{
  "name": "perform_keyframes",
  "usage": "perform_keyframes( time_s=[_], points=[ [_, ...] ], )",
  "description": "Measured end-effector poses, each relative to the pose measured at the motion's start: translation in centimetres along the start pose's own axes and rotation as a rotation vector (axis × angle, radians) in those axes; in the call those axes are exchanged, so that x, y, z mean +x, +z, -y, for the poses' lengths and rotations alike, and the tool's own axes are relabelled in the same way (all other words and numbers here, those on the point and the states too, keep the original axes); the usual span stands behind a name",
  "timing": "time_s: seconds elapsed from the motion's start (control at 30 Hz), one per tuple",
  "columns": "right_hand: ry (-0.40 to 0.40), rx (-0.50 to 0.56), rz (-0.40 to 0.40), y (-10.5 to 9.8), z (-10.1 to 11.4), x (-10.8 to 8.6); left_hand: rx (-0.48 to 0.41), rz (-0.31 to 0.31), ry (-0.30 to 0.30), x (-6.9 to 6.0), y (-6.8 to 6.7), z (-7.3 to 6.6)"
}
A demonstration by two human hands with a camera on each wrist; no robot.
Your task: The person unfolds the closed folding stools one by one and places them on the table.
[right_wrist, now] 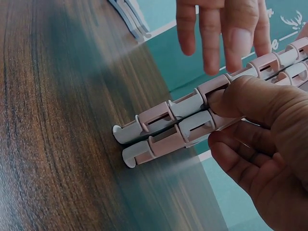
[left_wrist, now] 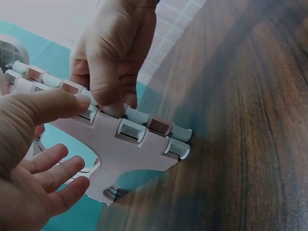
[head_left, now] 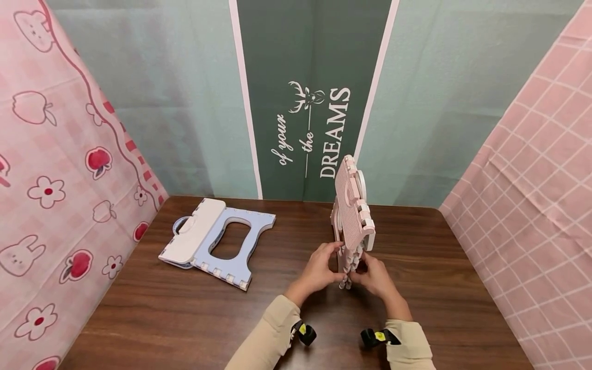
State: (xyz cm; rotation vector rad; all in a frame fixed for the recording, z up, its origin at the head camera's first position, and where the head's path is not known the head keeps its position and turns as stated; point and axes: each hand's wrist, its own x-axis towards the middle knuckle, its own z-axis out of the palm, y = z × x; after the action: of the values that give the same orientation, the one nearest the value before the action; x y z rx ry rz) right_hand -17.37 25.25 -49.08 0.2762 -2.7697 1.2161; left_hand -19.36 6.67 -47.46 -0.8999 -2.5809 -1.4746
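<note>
Two hands are working at a pink folding stool (head_left: 349,210), which is standing on end on the brown table (head_left: 162,313), right of centre. The head view is showing its ridged panel rising above the hands; the wrist views are giving the fingers instead. Right hand (head_left: 376,277): thumb pressing on the segmented hinge rows (right_wrist: 187,107), fingers bending in beneath, pinching the edge. Left hand (head_left: 319,267): thumb lying along the hinges, seemingly touching — other fingers spreading loosely, curling round nothing.

A blue-and-white folding stool (head_left: 205,239) is lying to the left, well apart; the head view is taking it in whole, the right wrist view only a bluish edge. In the left wrist view, both thumbs are covering parts of the hinges. Behind, a green lettered backdrop (head_left: 277,61) is hanging — the stool's top is overlapping it. An apple-print cloth (head_left: 55,169) is flanking left, a pink gridded cloth (head_left: 532,180) right.
</note>
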Motion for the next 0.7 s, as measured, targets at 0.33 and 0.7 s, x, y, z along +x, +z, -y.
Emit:
perform_keyframes(
  time_s=[0.33,0.7],
  points=[
    [-0.006,0.008,0.006,0.0,0.0,-0.1,0.016,-0.013,-0.007,-0.1,1.2,1.1],
    [-0.01,0.014,0.016,0.0,0.1,-0.1,0.064,-0.062,0.026,0.3,3.0,2.3]
  ],
)
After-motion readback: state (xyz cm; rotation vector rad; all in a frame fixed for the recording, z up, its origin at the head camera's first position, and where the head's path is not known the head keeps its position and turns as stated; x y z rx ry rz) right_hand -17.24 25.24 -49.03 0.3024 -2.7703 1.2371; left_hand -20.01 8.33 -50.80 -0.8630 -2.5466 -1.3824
